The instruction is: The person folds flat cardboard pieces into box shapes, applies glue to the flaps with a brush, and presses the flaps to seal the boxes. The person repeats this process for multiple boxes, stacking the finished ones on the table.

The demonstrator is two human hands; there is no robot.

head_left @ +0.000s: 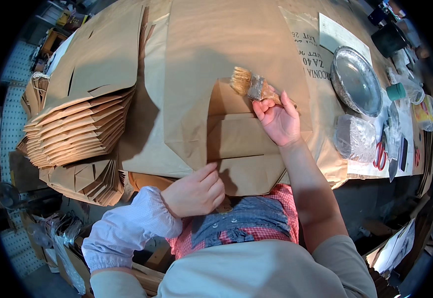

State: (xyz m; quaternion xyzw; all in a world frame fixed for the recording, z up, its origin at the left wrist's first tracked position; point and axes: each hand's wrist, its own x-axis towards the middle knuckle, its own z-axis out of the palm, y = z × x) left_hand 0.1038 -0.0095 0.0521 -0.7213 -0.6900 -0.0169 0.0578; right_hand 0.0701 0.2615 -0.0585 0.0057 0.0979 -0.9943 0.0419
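Nearest you, your left hand (201,191) was bent beside the near end of the bag (191,84); whether it pinched the paper could not be told. The bag lay before you, that end spread open. Red-handled scissors (380,156) lay to your right, a stack (82,126) of folded paper to your left. Your right hand (281,116), palm up, grasped the brush (254,87) over the bag. Beyond stood the bowl (339,89). Past the bag's right edge, bold dark letters and figures faced upside down on the wrapper (305,57).
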